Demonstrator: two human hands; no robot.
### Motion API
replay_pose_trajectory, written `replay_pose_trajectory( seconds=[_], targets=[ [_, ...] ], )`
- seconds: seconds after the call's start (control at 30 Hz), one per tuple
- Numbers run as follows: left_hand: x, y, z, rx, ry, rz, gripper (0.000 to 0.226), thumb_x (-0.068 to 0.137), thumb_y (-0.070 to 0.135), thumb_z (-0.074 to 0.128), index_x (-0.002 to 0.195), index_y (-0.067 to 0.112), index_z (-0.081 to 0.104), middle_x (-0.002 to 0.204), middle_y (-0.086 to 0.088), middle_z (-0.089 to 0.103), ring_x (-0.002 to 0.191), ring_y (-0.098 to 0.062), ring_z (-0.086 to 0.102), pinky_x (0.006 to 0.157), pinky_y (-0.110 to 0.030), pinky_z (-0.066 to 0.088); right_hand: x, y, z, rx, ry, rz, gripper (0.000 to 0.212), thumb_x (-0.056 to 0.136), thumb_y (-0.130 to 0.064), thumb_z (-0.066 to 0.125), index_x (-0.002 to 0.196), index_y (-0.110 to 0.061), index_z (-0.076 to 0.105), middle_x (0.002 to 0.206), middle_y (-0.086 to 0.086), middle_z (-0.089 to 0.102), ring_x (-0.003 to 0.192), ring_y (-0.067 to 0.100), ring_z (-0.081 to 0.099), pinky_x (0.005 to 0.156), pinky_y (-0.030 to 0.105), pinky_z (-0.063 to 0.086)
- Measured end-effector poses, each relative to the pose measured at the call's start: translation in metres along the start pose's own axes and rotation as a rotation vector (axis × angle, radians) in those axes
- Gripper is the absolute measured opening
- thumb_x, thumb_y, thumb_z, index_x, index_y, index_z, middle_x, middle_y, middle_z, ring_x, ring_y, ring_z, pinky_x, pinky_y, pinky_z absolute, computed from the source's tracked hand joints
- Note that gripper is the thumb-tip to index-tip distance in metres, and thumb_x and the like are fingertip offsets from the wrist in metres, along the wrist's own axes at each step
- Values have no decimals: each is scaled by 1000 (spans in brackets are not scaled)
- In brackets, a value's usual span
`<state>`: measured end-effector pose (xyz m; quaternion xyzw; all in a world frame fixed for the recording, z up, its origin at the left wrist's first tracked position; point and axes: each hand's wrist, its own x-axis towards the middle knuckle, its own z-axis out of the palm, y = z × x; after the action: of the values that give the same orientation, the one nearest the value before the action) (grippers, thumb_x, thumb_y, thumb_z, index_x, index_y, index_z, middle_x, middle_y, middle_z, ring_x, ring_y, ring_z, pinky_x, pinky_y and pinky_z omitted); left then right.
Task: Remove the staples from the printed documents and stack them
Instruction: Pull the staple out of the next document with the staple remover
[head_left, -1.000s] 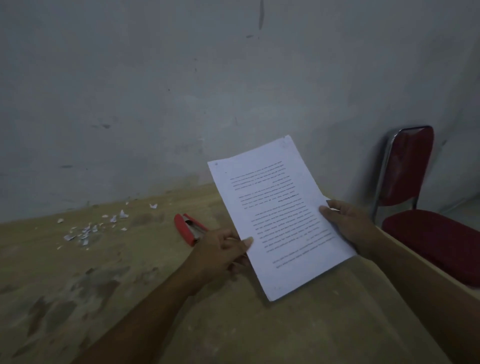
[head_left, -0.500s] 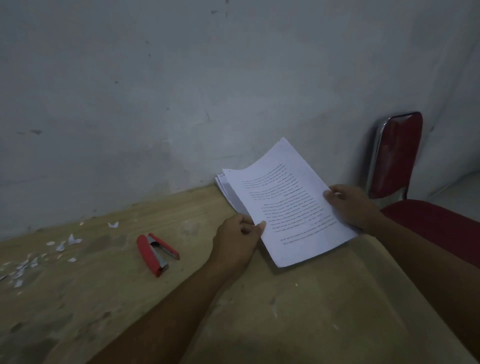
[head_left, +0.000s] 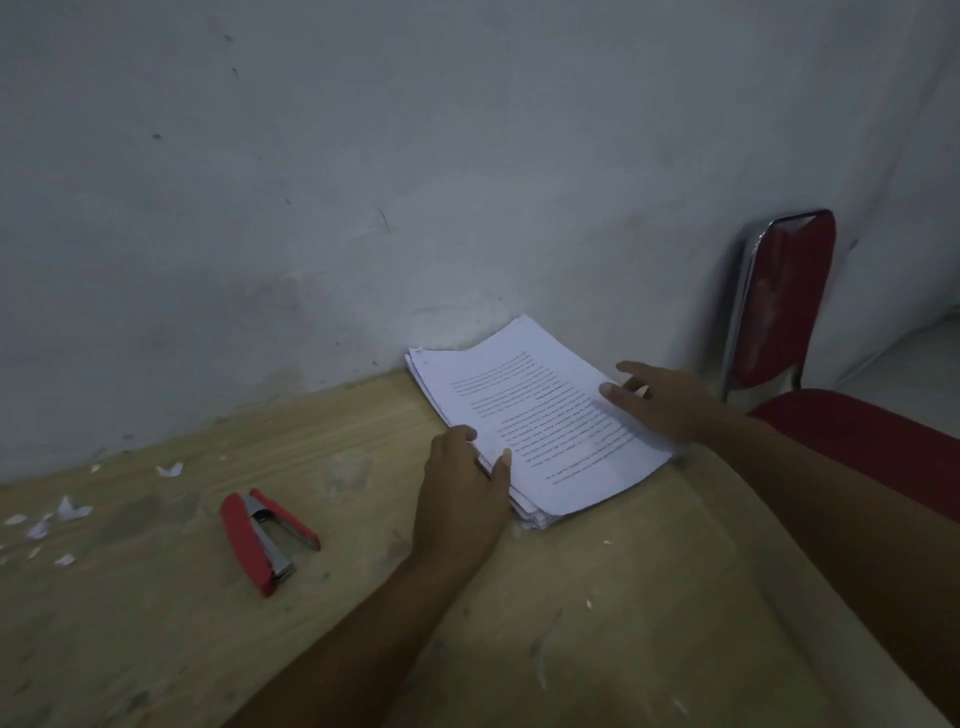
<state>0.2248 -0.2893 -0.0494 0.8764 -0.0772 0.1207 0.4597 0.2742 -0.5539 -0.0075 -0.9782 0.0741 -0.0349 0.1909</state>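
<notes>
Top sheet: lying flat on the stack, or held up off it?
Flat: the top sheet lies level on the stack, left hand and right hand resting at its edges.

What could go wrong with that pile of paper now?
The stack lies at the far corner of the table, close to the edge beside the chair; a nudge from the right hand might slide sheets off. Its lower sheets sit uneven near the left hand, so squaring them could crumple edges.

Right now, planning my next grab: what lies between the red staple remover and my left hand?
Nothing: in the head view, only bare wooden table separates the staple remover and the left hand.
</notes>
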Motion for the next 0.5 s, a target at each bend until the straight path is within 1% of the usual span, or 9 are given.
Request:
replay_pose_trajectory(
  seconds=[0.07, 0.13, 0.2, 0.23, 0.3, 0.33, 0.4, 0.43, 0.5],
  targets=[
    [-4, 0, -2, 35, 4, 53, 35, 96, 40, 54, 123, 17, 55, 115, 1, 53, 99, -13, 57, 84, -24, 50, -7, 2, -7, 1, -107, -8, 79, 88, -67, 45, 153, -24, 30, 145, 5, 51, 126, 25, 53, 105, 35, 39],
    [-6, -2, -2, 24, -4, 81, 30, 97, 40, 53, 117, 19, 60, 111, 2, 55, 95, -10, 58, 81, -21, 50, -18, 6, -17, 56, -200, -31, 92, 77, -71, 52, 153, -26, 28, 150, 1, 45, 130, 21, 49, 107, 33, 37],
    [-6, -5, -2, 15, -7, 104, 25, 98, 38, 53, 111, 19, 63, 105, 3, 56, 90, -7, 57, 74, -12, 46, -31, 12, -25, 76, -297, -65, 105, 65, -75, 61, 153, -30, 25, 155, -4, 36, 137, 19, 41, 111, 35, 35],
    [-6, -6, -1, 16, -8, 112, 24, 98, 37, 53, 110, 19, 64, 104, 4, 56, 89, -6, 57, 71, -8, 43, -37, 14, -29, 75, -337, -82, 115, 58, -82, 64, 153, -34, 23, 158, -6, 30, 140, 19, 37, 114, 38, 33],
    [-6, -7, -1, 15, -2, 118, 24, 98, 38, 52, 108, 19, 64, 103, 4, 56, 90, -7, 58, 69, -6, 41, -48, 18, -30, 41, -393, -107, 133, 40, -94, 63, 152, -39, 19, 161, -10, 21, 144, 20, 29, 116, 43, 31],
    [-7, -7, 0, 19, 3, 120, 26, 98, 39, 52, 109, 19, 64, 104, 4, 56, 90, -7, 58, 70, -8, 42, -51, 19, -28, 6, -405, -120, 134, 38, -92, 64, 152, -40, 19, 161, -12, 17, 146, 20, 25, 117, 43, 28],
    [-7, -7, 0, 35, 14, 115, 29, 97, 41, 52, 110, 18, 65, 106, 4, 58, 91, -8, 58, 74, -12, 45, -55, 22, -20, -58, -370, -127, 124, 48, -83, 72, 152, -40, 21, 162, -16, 12, 148, 18, 18, 119, 42, 21],
    [-8, -6, 0, 37, 20, 113, 31, 97, 43, 51, 109, 18, 65, 105, 4, 58, 91, -8, 58, 75, -14, 46, -55, 23, -16, -75, -338, -125, 120, 51, -83, 72, 152, -41, 23, 162, -17, 11, 149, 17, 16, 119, 41, 19],
    [-8, -5, 1, 34, 37, 131, 34, 96, 46, 50, 106, 18, 67, 102, 3, 60, 88, -8, 58, 74, -17, 47, -54, 26, -9, -82, -309, -125, 122, 45, -95, 59, 150, -43, 27, 162, -19, 10, 149, 14, 14, 120, 40, 17]
  ],
)
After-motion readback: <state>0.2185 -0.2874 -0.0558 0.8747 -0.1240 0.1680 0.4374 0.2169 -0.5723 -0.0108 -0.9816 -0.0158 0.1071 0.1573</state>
